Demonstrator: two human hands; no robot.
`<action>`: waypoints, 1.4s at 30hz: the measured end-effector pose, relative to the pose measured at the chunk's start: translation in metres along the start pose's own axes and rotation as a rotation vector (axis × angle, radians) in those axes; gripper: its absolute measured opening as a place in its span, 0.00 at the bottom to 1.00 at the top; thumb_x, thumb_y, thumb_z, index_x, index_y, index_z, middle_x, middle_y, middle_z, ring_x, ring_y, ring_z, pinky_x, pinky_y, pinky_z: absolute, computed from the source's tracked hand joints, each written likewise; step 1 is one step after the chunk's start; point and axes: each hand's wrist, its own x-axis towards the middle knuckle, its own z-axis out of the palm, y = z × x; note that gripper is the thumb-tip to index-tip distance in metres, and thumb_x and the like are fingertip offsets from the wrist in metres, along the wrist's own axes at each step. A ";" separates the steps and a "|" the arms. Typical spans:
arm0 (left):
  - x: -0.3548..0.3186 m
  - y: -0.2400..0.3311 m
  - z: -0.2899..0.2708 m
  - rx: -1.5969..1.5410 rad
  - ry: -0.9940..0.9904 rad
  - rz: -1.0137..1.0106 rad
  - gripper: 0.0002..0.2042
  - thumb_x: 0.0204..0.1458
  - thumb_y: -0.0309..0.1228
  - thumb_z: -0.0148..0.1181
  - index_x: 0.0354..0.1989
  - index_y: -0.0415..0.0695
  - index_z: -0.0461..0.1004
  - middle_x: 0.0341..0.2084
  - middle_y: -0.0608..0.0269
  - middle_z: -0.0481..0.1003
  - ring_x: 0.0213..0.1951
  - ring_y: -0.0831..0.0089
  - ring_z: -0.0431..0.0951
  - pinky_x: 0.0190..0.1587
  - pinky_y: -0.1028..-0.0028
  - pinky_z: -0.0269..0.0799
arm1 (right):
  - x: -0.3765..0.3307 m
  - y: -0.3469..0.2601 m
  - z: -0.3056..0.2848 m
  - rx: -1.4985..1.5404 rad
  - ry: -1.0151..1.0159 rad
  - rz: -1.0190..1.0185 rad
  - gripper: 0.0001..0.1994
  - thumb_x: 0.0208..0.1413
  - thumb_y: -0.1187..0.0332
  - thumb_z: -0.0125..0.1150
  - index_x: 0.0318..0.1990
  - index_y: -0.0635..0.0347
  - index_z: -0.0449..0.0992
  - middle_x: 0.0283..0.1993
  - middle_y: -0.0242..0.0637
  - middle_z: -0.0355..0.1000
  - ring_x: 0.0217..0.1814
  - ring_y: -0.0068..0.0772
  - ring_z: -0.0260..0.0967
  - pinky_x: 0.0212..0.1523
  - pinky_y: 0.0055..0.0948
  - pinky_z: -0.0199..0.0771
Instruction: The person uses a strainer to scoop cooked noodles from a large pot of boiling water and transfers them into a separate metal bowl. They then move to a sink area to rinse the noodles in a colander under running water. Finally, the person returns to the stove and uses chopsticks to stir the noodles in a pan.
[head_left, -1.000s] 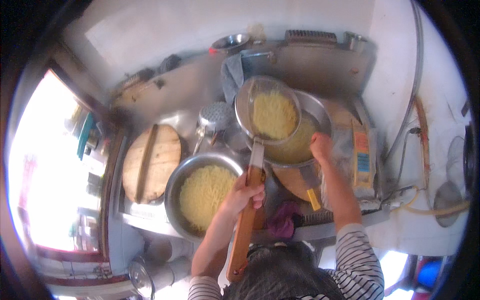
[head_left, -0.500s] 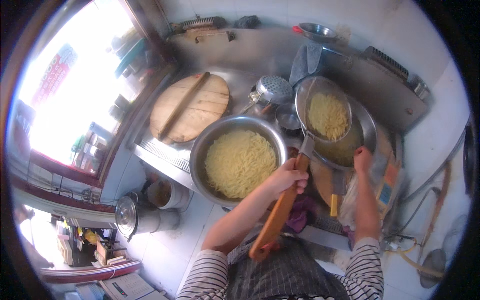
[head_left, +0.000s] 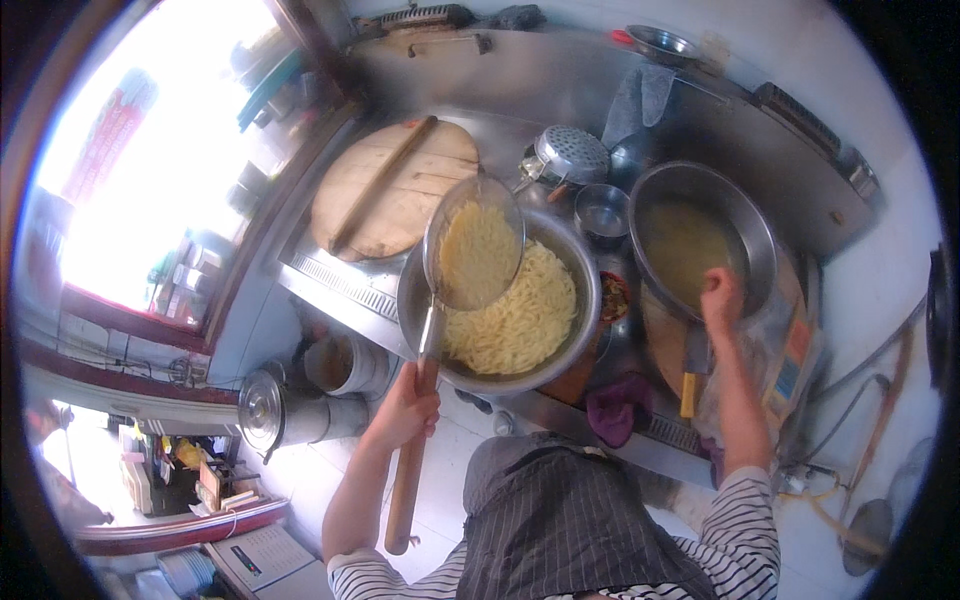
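My left hand (head_left: 408,408) is closed round the long wooden handle of a round strainer (head_left: 478,242). Pale yellow strips fill the strainer, which hangs above the left side of a large steel pot (head_left: 590,300). A heap of similar pale strips (head_left: 530,325) lies in that pot; whether they are noodles or cut potato I cannot tell. My right hand (head_left: 722,297) is closed on the near rim of a steel basin (head_left: 768,255) holding cloudy yellowish liquid. Beside that wrist lies a cleaver with a yellow handle (head_left: 688,394), its blade partly hidden.
A round wooden lid (head_left: 350,185) with a bar handle lies at the back left. Between pot and basin stand a small steel bowl (head_left: 602,212) and a perforated ladle (head_left: 572,153). A purple cloth (head_left: 619,410) hangs at the front edge. Lidded metal pot (head_left: 262,410) below left.
The loaded strainer has moved left from over the basin to over the large pot, carried by my left hand. My right hand stays at the basin's rim. The view has shifted slightly.
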 end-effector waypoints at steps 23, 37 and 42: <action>-0.025 -0.064 -0.016 0.403 0.492 0.339 0.13 0.44 0.17 0.46 0.40 0.39 0.61 0.21 0.52 0.66 0.24 0.58 0.70 0.28 0.66 0.65 | -0.086 -0.195 0.273 0.808 -1.124 1.068 0.40 0.51 0.38 0.46 0.65 0.50 0.43 0.66 0.38 0.44 0.65 0.42 0.46 0.57 0.45 0.55; -0.026 -0.067 -0.036 0.199 0.388 0.319 0.14 0.47 0.17 0.48 0.43 0.40 0.61 0.22 0.66 0.64 0.24 0.79 0.66 0.26 0.78 0.64 | -0.106 -0.330 0.232 1.183 -1.485 0.771 0.41 0.55 0.42 0.43 0.66 0.54 0.33 0.70 0.44 0.28 0.71 0.45 0.30 0.63 0.50 0.44; -0.023 -0.064 -0.038 0.130 0.343 0.374 0.15 0.47 0.17 0.48 0.44 0.41 0.59 0.23 0.67 0.63 0.23 0.80 0.65 0.24 0.79 0.63 | -0.050 -0.290 0.182 1.076 -1.307 0.555 0.30 0.55 0.47 0.49 0.61 0.52 0.55 0.63 0.46 0.54 0.59 0.47 0.59 0.51 0.51 0.64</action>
